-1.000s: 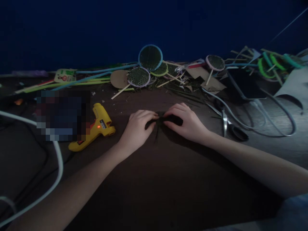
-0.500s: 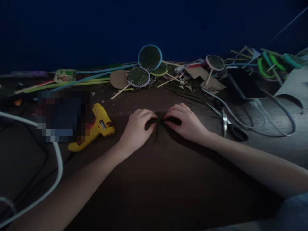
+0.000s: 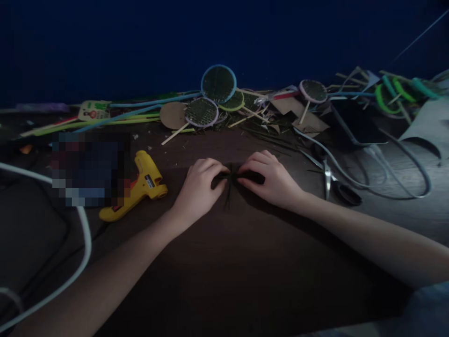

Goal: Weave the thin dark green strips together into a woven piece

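Dark green leaf strips [image 3: 230,185] lie crossed on the dark table in front of me, with loose ends pointing towards me. My left hand [image 3: 206,180] pinches them from the left between thumb and fingers. From the right, my right hand [image 3: 266,175] pinches the strips in the same way, fingertips a short gap from the left ones. How the strips cross is hard to make out in the dim light. A yellow glue gun [image 3: 147,180] lies left of my left hand. Scissors with black handles [image 3: 328,175] rest partly open to the right of my right hand.
Along the back lie small round woven fans [image 3: 219,84] with stick handles, cardboard pieces [image 3: 173,115], and loose leaf strips [image 3: 270,138]. A phone [image 3: 358,121] with a cable [image 3: 426,180] is at the right. A white cable [image 3: 86,234] curves along the left side.
Almost nothing differs. Both hands keep their pinch on the leaf strips in the same place, with only a very slight shift of the fingers.
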{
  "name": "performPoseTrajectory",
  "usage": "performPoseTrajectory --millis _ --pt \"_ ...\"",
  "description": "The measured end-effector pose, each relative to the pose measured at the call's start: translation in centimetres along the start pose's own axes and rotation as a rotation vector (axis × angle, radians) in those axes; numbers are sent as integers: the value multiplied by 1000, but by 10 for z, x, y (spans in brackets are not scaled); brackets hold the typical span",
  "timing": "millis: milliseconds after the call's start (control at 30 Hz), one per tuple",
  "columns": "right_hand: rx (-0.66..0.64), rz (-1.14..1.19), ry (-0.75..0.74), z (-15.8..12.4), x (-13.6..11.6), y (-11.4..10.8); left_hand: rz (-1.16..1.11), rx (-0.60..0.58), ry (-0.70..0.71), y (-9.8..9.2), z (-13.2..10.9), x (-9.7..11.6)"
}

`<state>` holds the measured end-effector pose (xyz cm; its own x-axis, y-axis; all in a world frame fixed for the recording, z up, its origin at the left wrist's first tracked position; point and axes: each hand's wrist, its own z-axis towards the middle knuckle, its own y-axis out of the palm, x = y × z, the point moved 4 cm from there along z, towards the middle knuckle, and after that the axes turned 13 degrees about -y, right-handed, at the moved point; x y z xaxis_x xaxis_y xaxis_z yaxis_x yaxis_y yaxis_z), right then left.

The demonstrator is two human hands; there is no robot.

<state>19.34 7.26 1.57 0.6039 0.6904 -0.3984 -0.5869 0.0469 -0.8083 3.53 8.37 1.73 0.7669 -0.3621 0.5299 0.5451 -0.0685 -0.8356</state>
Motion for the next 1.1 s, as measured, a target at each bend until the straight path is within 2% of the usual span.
performPoseTrajectory --millis 333,1100 --pt "21 -67 -78 -1 -5 0 5 7 15 1 0 1" --pt "-11 -49 -159 -1 -7 1 127 6 19 6 -2 2"
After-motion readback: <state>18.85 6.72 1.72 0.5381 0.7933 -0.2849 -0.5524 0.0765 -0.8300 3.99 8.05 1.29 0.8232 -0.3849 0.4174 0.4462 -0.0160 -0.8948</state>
